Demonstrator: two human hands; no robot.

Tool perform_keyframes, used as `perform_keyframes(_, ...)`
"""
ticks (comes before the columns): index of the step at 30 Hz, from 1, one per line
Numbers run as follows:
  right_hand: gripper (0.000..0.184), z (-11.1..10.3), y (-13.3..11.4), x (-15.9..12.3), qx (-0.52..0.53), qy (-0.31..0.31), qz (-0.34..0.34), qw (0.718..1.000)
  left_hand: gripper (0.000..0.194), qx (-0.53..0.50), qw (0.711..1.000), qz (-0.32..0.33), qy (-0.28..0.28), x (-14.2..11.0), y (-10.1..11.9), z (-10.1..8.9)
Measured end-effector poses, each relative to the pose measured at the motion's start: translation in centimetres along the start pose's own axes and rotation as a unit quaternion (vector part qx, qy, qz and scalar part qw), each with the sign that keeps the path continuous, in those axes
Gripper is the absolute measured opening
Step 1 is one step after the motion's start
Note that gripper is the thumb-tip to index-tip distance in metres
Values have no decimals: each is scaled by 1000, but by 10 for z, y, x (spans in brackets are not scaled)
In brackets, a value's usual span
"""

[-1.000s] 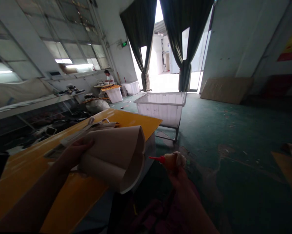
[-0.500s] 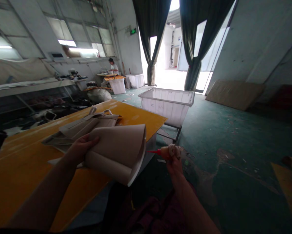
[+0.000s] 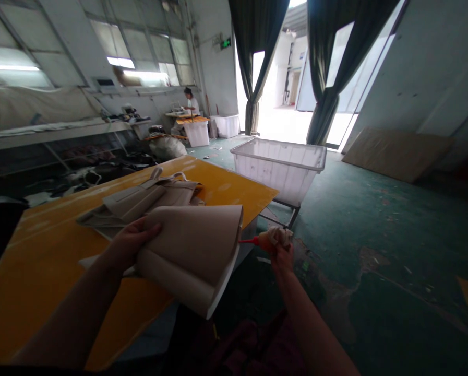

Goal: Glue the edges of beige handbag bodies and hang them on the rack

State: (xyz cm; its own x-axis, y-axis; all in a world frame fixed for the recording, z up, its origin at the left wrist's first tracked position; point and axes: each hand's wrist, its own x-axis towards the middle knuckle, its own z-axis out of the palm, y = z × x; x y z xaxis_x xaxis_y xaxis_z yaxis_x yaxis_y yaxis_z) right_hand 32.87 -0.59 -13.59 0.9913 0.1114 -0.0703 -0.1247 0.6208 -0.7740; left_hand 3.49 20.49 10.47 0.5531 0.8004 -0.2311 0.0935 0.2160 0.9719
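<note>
Head view, looking forward and down over a yellow-topped counter (image 3: 49,297). Left hand (image 3: 134,245) at the lower left, with left fingers (image 3: 150,226) closed around the near side of a curled beige sheet (image 3: 189,256), the thumb out of sight. Sheet held just above the counter, its curl axis running roughly from the left hand toward the right, the open edge turned to the right. Right hand (image 3: 281,258) beyond the counter's near right corner, above the green floor (image 3: 394,250), with right fingers (image 3: 284,249) wrapped firmly around a tube of glue (image 3: 265,240), and a pale cloth (image 3: 280,235) bunched at the tube's back end. Red nozzle (image 3: 248,241) of the tube pointing left, just beside the sheet's right edge; from this view, not possible to tell if touching. So right hand nearer to that open edge, left hand on the opposite side of the sheet. Behind the sheet, on the counter, a flat beige piece with loop straps (image 3: 151,201). Farther away, a white plastic bin on a metal frame (image 3: 280,169), and a co-worker (image 3: 190,102) at the far wall.
</note>
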Motion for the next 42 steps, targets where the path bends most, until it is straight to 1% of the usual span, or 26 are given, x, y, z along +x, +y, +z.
perform_keyframes(4, 55, -6, 1, -6, 1, 35, 43, 998, 68, -3, 1000, -1, 14, 2, -1, 0)
perform_keyframes(11, 54, -16, -6, -33, 8, 39, 86, 996, 68, 3, 1000, 14, 24, -6, 2, 7)
perform_keyframes(16, 56, -25, -9, -56, 7, 61, 105, 993, 67, 28, 999, 38, 16, -11, -2, 7)
perform_keyframes(21, 59, -31, -13, -74, 0, 46, 127, 991, 62, 7, 999, 32, 16, -8, -11, 2)
perform_keyframes(24, 61, -34, -15, -86, -3, 48, 146, 988, 60, 4, 999, 32, 10, -8, -15, -1)
perform_keyframes(29, 62, -39, -21, -109, 9, 36, 167, 985, 65, 21, 998, 49, 18, -8, -20, -3)
perform_keyframes(33, 68, -43, -26, -123, 34, 28, 189, 981, 66, 28, 998, 58, 16, -8, -26, -6)
perform_keyframes(39, 63, -59, -20, -144, 38, 1, 207, 978, 66, 10, 998, 55, 11, -8, -35, -12)
perform_keyframes(42, 64, -65, -14, -154, 54, -1, 212, 976, 67, 26, 998, 61, 18, -10, -38, -13)
